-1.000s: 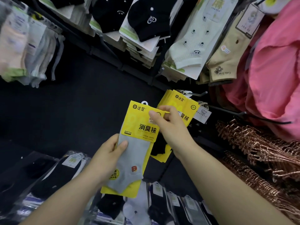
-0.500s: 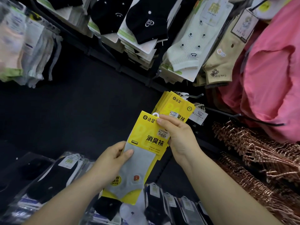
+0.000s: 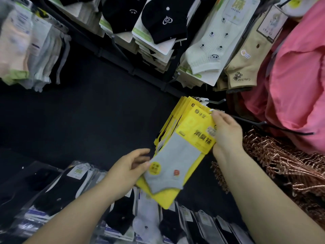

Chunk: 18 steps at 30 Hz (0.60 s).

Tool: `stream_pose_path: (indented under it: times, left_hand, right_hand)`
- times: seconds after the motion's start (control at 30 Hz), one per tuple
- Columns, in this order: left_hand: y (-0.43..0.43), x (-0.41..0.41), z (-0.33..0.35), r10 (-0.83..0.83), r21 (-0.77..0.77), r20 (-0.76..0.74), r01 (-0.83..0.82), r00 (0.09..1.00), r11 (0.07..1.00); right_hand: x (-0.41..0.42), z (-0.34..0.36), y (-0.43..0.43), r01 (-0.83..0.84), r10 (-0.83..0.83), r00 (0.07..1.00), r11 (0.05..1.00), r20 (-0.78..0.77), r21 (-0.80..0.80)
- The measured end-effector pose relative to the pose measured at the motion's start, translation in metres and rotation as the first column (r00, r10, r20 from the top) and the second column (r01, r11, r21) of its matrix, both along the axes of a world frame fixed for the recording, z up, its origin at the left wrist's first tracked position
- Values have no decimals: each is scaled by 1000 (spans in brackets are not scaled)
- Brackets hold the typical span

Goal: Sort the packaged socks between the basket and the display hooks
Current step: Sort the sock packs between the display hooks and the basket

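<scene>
Right hand [image 3: 226,131] pinches the top-right edge of the yellow sock pack [image 3: 186,155]. Left hand [image 3: 126,171] grips its lower-left edge. The pack is tilted against the front of the yellow stack [image 3: 177,114] hanging on the display hook [image 3: 218,102], its top just below the hook.

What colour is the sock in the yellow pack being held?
The packaged sock is light grey, clearest in the head view.
</scene>
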<state>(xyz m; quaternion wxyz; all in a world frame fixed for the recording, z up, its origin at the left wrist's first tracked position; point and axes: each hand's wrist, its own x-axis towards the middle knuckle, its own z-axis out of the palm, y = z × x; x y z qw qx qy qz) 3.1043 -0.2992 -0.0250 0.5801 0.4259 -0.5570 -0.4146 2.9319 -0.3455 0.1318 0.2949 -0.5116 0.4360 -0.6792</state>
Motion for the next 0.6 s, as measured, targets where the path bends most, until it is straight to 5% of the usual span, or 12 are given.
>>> stream_pose_path:
  times: [0.33,0.5,0.6]
  left_hand:
    - [-4,1,-8,16,63,-12,-15,1000,998]
    - [-6,2,-9,-5,73,-15,6,1000,997]
    - [-8,1,-10,-11,75,-7,12,1000,997]
  right_hand:
    - [13,37,-55,91,-90,994,996,57,-1]
    - [12,11,-70,506,-502,821,860,-273,-61]
    - [15,-16,-66,496,-542,734,839,-408,-222]
